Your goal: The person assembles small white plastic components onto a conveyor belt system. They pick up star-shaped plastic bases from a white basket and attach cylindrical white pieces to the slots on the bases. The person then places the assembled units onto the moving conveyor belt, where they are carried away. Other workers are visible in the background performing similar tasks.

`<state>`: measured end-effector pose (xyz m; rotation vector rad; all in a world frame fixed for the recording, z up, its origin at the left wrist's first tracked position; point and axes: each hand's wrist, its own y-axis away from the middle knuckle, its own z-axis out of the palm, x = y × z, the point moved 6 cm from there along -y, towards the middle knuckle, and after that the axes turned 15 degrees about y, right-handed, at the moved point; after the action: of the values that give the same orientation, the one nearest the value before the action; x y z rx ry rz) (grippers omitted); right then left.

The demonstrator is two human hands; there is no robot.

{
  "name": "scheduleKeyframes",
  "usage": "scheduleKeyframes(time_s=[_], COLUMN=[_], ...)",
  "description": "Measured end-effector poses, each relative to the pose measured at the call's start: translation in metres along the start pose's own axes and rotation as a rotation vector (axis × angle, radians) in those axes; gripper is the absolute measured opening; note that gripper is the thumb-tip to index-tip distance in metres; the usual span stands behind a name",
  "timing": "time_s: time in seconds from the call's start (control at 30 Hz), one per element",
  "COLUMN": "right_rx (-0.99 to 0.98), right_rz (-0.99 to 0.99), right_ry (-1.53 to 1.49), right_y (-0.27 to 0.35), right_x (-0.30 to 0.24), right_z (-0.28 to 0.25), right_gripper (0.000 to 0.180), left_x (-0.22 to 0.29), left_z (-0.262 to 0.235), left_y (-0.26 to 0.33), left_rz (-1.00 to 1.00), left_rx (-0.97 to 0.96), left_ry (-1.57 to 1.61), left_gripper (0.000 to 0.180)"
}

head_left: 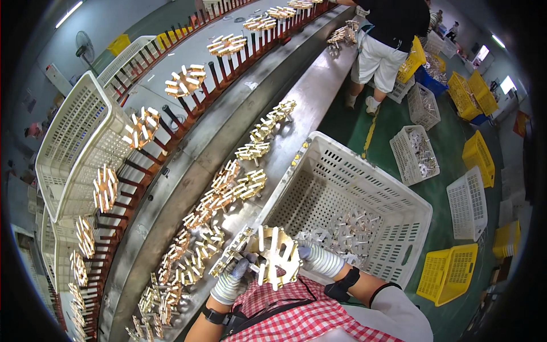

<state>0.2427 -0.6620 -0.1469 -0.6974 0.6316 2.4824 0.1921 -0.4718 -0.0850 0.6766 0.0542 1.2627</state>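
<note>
Two pale, bright rectangular panels, one (481,54) higher and one (505,84) just lower and to its right, glow at the far right end of the hall beyond the yellow crates (473,94); whether they are screens or windows cannot be told. Below them, at the right rim, stands an orange board (519,123), too blurred to make out. On the left wall, near a standing fan (85,48), hangs a small white rectangular plate (57,78); no packages or labels show.
</note>
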Motion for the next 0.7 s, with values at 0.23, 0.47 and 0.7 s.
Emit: scheduleKeyframes(time_s=[0.23,0.47,0.7], right_rx=[0.149,0.28,0.766], right_rz=[-0.18,-0.224,-0.532], right_ry=[0.288,0.422,0.34], right_y=[-0.042,-0.1,-0.143], right_x=[-0.077,-0.094,-0.241], right_z=[0.103,0.089,-0.055], right_gripper=[0.067,0.06,0.038], left_x=[0.07,0.111,0.139], left_z=[-0.004,-0.042,-0.028], left_y=[-0.006,-0.062,-0.058], left_rz=[0.047,0.094,0.164], left_rx=[-0.024,-0.07,0.0], left_ry=[-0.047,-0.253,-0.244], left_gripper=[0.019,0.031,0.054])
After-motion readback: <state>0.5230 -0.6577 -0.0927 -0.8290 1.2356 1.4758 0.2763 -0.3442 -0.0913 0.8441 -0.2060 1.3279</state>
